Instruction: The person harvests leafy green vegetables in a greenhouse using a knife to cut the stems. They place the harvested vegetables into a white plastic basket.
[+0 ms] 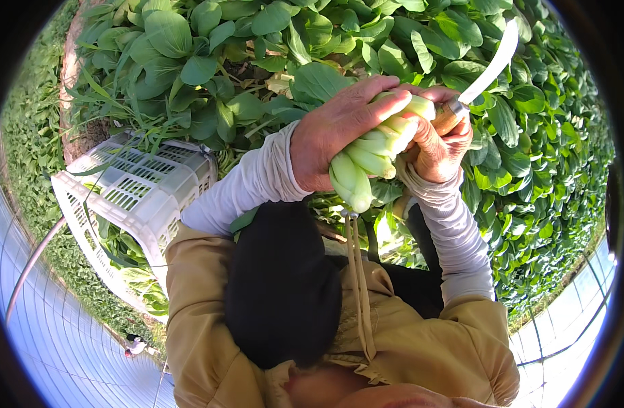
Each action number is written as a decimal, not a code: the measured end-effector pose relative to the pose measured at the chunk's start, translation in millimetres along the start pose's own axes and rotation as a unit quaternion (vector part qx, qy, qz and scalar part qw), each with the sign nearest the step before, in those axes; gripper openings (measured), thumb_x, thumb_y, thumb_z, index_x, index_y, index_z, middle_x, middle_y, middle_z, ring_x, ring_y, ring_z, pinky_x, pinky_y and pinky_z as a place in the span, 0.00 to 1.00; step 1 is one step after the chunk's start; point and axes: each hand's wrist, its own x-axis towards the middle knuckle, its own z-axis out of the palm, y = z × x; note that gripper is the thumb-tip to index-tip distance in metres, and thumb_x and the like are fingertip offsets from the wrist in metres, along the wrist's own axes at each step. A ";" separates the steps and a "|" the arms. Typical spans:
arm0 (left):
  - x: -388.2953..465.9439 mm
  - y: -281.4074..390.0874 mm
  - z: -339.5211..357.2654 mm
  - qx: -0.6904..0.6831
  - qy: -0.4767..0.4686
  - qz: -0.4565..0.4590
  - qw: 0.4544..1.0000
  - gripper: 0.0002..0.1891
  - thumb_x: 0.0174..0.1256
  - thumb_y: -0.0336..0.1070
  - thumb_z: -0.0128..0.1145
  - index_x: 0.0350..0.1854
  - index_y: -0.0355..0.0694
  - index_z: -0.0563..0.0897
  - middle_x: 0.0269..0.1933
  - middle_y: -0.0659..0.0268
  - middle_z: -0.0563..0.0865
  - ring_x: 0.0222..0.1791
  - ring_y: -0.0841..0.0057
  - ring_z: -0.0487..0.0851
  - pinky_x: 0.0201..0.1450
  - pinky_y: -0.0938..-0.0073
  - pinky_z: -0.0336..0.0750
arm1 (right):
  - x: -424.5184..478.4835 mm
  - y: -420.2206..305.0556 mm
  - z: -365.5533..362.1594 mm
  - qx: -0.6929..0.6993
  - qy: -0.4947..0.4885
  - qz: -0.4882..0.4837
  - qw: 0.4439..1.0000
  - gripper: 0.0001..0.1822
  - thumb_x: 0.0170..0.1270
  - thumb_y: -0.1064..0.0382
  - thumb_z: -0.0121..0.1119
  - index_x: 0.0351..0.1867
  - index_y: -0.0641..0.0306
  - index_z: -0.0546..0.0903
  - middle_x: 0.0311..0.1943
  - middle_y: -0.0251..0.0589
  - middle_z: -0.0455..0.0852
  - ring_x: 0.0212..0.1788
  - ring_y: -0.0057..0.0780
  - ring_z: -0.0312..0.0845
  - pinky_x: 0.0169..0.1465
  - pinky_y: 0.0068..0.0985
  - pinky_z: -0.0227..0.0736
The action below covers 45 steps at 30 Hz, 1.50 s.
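Observation:
Several cut heads of bok choy (pixel 365 158) are bunched together in front of the chest, their pale stem bases turned towards the body. My left hand (pixel 337 127) is wrapped over the bunch from the left, its fingers across the top. On the right, my right hand (pixel 439 143) holds the wooden handle (pixel 449 116) of a sickle-like knife, with its thumb and some fingers also against the stems. The knife's curved blade (pixel 493 64) points up and away, above the growing leaves. The leafy ends of the bunch are mostly hidden by the hands.
A white slatted plastic crate (pixel 138 178) with leafy greens inside stands tilted at the left. Dense bok choy plants (pixel 169 51) grow ahead and to the right. Loose leaves lie between the legs. Another person (pixel 135 346) is far off at the lower left, near the greenhouse wall.

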 end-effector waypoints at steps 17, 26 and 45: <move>21.3 8.0 -4.7 0.333 -0.228 -0.066 0.913 0.27 0.46 0.29 0.51 0.53 0.31 0.63 0.40 0.57 0.77 0.35 0.64 0.77 0.38 0.72 0.72 | -3.3 119.0 -73.2 -0.340 -0.188 0.194 0.901 0.18 0.52 0.56 0.52 0.43 0.61 0.69 0.31 0.46 0.77 0.33 0.41 0.74 0.34 0.30 0.69; 13.9 -108.7 -22.9 0.472 -0.348 -0.392 0.709 0.29 0.48 0.28 0.49 0.57 0.40 0.57 0.36 0.52 0.78 0.38 0.61 0.77 0.40 0.67 0.70 | -4.4 148.8 -58.2 -0.609 -0.217 0.090 0.758 0.17 0.50 0.56 0.52 0.43 0.58 0.72 0.27 0.50 0.78 0.29 0.44 0.74 0.32 0.34 0.69; -109.6 -142.4 -26.4 0.536 -0.173 -0.322 0.761 0.33 0.49 0.23 0.40 0.61 0.45 0.49 0.43 0.47 0.75 0.42 0.56 0.74 0.44 0.64 0.69 | 50.1 194.3 -40.8 -0.566 -0.193 0.183 0.780 0.18 0.49 0.57 0.50 0.43 0.60 0.72 0.31 0.49 0.77 0.35 0.43 0.73 0.40 0.30 0.67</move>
